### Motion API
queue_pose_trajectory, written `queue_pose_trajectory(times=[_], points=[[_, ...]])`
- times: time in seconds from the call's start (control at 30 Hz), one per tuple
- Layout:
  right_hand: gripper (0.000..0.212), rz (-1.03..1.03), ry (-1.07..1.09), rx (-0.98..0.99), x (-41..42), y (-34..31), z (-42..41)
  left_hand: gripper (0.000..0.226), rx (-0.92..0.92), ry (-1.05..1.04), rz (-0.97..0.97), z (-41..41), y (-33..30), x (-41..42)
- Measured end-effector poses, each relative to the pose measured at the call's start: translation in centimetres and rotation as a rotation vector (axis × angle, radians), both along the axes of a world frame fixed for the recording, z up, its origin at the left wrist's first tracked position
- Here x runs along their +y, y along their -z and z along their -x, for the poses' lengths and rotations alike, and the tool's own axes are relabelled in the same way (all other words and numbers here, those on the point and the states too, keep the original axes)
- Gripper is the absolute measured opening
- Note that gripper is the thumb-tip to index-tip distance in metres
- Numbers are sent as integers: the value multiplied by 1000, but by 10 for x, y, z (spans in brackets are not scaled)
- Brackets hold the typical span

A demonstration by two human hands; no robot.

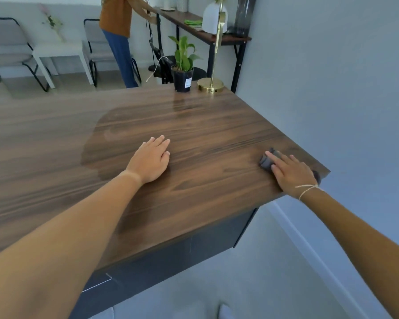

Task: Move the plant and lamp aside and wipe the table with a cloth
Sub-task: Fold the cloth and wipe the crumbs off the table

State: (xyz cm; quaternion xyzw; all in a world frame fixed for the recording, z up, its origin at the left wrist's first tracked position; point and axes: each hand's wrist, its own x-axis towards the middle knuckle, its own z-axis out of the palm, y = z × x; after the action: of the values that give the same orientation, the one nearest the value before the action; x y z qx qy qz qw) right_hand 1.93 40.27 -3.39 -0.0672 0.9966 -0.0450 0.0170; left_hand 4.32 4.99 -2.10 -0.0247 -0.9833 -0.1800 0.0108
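Note:
A dark wood table (194, 125) fills the middle of the view. At its far right corner stand a green plant in a black pot (183, 75) and a brass lamp (211, 85) with a thin upright stem. My right hand (290, 172) presses flat on a dark grey cloth (266, 161) near the table's right edge; most of the cloth is hidden under the palm. My left hand (151, 161) rests flat on the tabletop, fingers together, holding nothing. A darker damp-looking patch spreads across the wood around my left hand.
A grey wall (332, 88) runs close along the table's right side. Behind the table another person in an orange top (118, 17) stands by a narrow console table (194, 31) with vases. Chairs (7, 42) and a white side table (58, 51) stand at the back left.

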Motion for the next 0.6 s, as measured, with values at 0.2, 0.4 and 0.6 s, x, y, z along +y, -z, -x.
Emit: queue_pose_trajectory(times=[0.2, 0.4, 0.6], points=[[50, -38, -308, 144, -75, 5, -2, 49, -29, -13, 12, 35, 6, 29], [46, -28, -547, 192, -8, 1, 3, 49, -31, -14, 32, 85, 2, 51], [50, -24, -152, 67, 4, 4, 102, 50, -60, -96, 48, 117, 12, 60]])
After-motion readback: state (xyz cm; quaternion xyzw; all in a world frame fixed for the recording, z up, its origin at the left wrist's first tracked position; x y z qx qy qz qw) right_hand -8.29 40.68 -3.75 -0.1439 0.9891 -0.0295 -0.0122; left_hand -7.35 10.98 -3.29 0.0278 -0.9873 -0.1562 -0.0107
